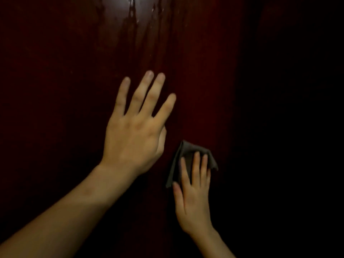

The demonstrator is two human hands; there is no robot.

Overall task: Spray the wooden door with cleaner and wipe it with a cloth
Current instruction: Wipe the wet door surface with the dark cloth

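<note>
Wipe step is in hand, going by what shows. Door (186, 71) fills the view, dark red wood, dim light. Wet streaks (134, 21) run down from a bright glare at top centre, so spray looks already on (no bottle anywhere in view).

Right hand (193, 200) is low on the door, fingers extended and close together, laid flat over the cloth (188, 151) and pressing it against the wood. Not a pinch: the cloth is trapped between palm side and door. Cloth is dark grey, folded, its corners sticking out above and to both sides of the fingers.

Left hand (135, 131) is up and left of the cloth, just beside it, not touching it. Fingers spread wide, holding nothing. Looks like it's bracing on the door, but I can't tell whether palm or fingertips actually make contact.

Progress, my read: the streaks sit well above both hands, so the wettest patch isn't wiped yet. Surface around the cloth looks duller, though the light is too poor to call it clean or dry.

Next move calls for:
- sliding the cloth up toward the streaks, keeping flat pressure so it doesn't slip out from under the fingers
- overlapping passes across the drips before they run lower
- the left hand shifting out of the path, since it sits partly between cloth and wet area

Right side of the view is black; door edge not visible there.
</note>
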